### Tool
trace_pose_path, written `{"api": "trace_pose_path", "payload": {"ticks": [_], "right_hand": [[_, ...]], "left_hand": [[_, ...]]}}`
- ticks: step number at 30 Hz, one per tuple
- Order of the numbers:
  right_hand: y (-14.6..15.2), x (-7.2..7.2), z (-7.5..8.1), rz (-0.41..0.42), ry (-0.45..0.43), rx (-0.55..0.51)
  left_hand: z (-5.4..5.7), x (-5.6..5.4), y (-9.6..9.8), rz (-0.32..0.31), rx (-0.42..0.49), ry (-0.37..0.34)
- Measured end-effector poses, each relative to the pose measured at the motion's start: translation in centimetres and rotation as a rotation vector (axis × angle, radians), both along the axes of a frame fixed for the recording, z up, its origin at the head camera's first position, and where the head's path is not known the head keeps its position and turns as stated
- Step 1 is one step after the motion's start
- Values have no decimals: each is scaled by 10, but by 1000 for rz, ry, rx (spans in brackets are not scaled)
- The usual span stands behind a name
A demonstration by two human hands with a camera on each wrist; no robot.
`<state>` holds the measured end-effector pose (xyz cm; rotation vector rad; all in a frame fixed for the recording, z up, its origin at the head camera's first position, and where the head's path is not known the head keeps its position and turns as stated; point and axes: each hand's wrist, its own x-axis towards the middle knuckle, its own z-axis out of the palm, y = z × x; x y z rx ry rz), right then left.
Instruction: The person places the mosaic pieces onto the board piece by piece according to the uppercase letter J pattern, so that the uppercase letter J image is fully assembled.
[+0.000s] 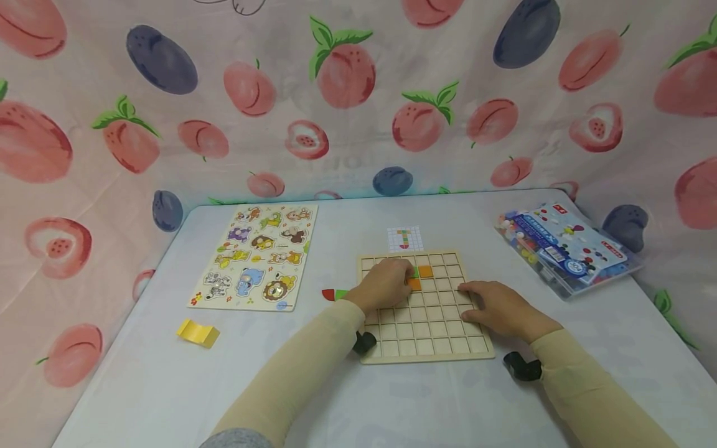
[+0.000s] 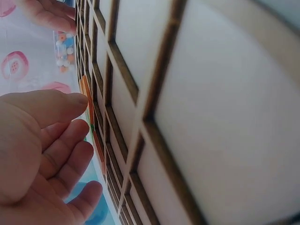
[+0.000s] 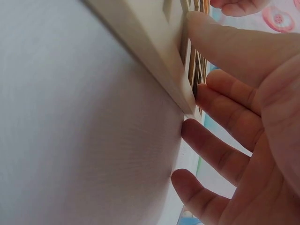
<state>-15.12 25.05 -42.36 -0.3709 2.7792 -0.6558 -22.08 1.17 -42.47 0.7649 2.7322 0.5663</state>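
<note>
A wooden grid board (image 1: 426, 359) lies on the table with a few flat square tiles in its upper part. My left hand (image 1: 385, 286) reaches over the board, its thumb tip against an orange tile (image 2: 88, 96) in the left wrist view. Beside that tile a green tile (image 1: 416, 272) and another orange tile (image 1: 426, 271) show. The hand hides part of the grid. My right hand (image 1: 501, 308) rests at the board's right edge, thumb and fingers spread, holding no piece. In the right wrist view its fingertips (image 3: 187, 129) lie along the board's side.
A red rounded piece (image 1: 328, 294) and a green piece (image 1: 340, 294) lie left of the board. Behind it is a small pattern card (image 1: 404, 239). An animal puzzle board (image 1: 254, 261) and yellow block (image 1: 198, 333) stand left; a clear box of colored pieces (image 1: 568, 249) stands right.
</note>
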Motion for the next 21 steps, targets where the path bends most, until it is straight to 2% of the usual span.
{"api": "trace_pose_path", "payload": {"ticks": [11, 21], "right_hand": [[1, -1, -3, -8, -2, -2], [3, -2, -4, 0, 0, -10]], "left_hand": [[-1, 0, 1, -26, -22, 7], [3, 2, -6, 26, 4, 9]]}}
